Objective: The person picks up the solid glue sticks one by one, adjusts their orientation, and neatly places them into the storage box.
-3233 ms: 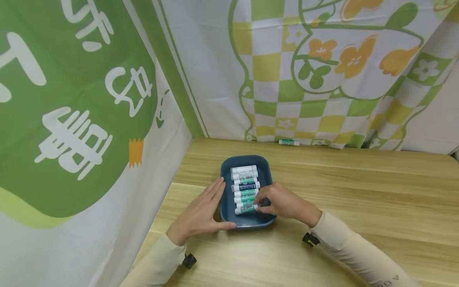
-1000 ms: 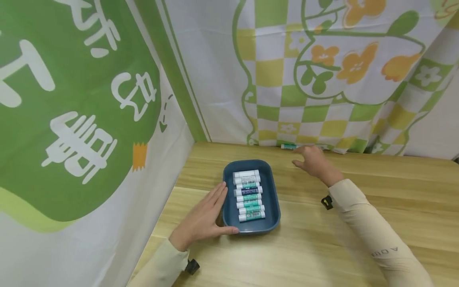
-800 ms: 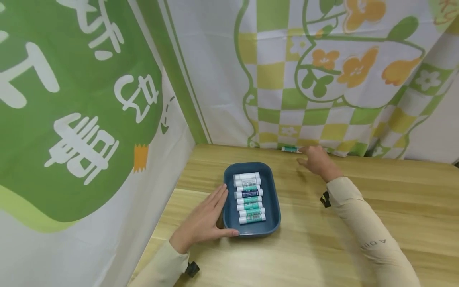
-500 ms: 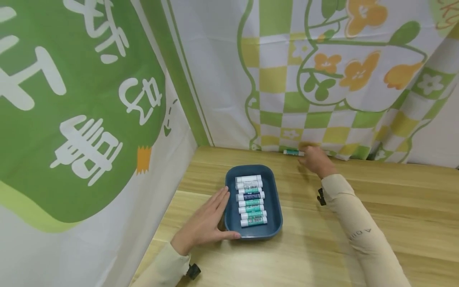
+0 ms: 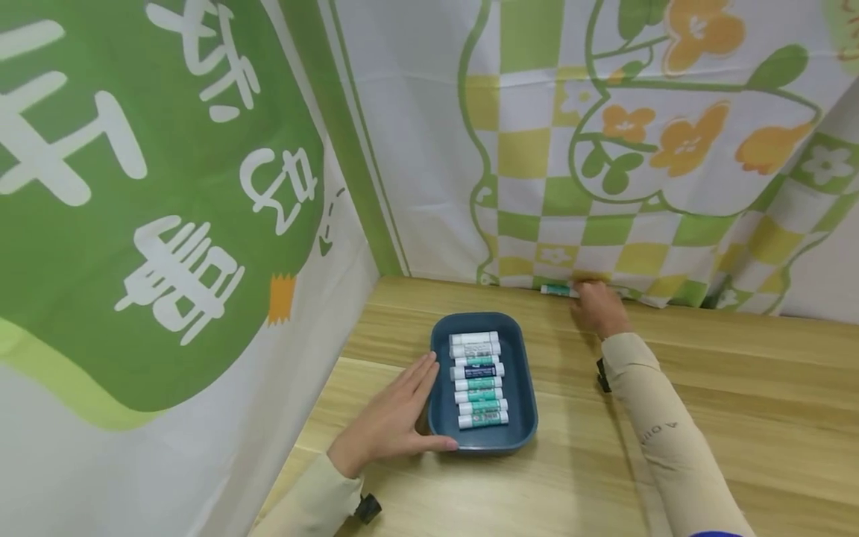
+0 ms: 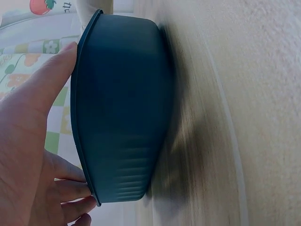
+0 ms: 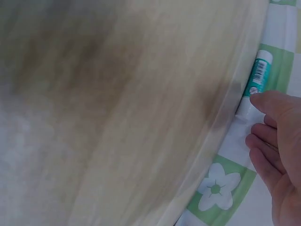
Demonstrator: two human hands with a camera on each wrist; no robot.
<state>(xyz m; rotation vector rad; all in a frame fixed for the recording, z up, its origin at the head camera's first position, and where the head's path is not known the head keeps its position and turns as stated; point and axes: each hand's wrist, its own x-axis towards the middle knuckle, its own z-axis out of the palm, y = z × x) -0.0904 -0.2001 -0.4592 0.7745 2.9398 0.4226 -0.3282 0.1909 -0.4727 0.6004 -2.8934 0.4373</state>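
Note:
Along the left side of a dark blue tray (image 5: 520, 373) lies my left hand (image 5: 389, 418), its fingers fairly straight and its thumb at the front corner; the left wrist view shows the fingertips touching the tray's rim (image 6: 75, 103). Several white glue sticks (image 5: 478, 385) lie crosswise in a column inside, most with teal labels and one with a dark blue label. At the table's back edge, my right hand (image 5: 599, 308) pinches the right end of another teal-labelled glue stick (image 7: 258, 75), its thumb on the tube. Part of the index finger is hidden.
Behind the table hangs a checked, flowered curtain (image 5: 523, 153), its hem right against that lone stick. A green and white cloth (image 5: 221, 358) closes off the left side. Wooden tabletop (image 5: 738, 388) stretches to the right.
My right hand has left the tray, reached to the back edge and closed its fingertips on the lone glue stick. The left hand has stayed at the tray; the head view has shifted slightly.

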